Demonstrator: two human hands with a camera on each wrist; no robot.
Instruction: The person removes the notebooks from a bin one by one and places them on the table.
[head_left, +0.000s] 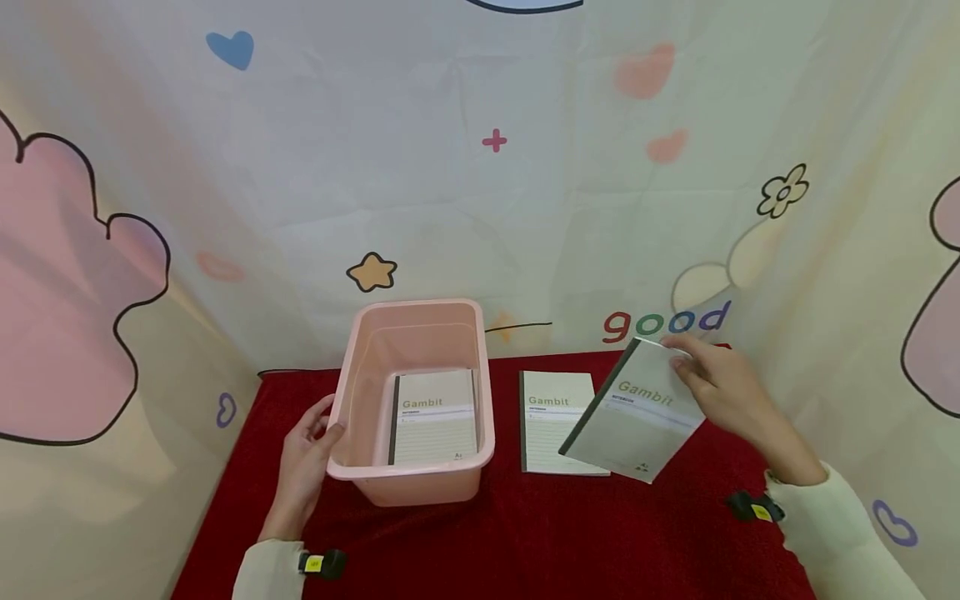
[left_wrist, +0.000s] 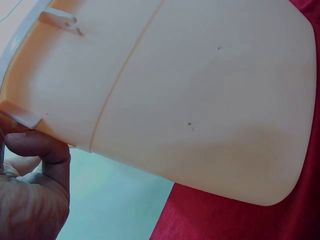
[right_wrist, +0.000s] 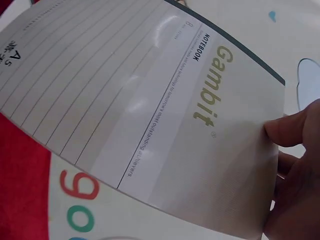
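Note:
A pink plastic basin (head_left: 420, 492) stands on the red cloth, and my left hand (head_left: 300, 467) grips its left rim, thumb on top. In the left wrist view the basin's outer wall (left_wrist: 200, 100) fills most of the picture. Inside it lies a Gambit notebook (head_left: 435, 417) with a dark spine. My right hand (head_left: 723, 387) pinches another Gambit notebook (head_left: 637, 417) by its top edge, tilted above the cloth; the right wrist view shows the thumb on the cover of this notebook (right_wrist: 165, 110). A third notebook (head_left: 555, 425) lies between basin and held notebook, partly overlapped by the latter.
Red cloth (head_left: 555, 542) covers the table. Behind it hangs a pale curtain (head_left: 525, 233) printed with hearts, a star and the word "good", close to the basin's far side. The curtain also closes in the left and right sides.

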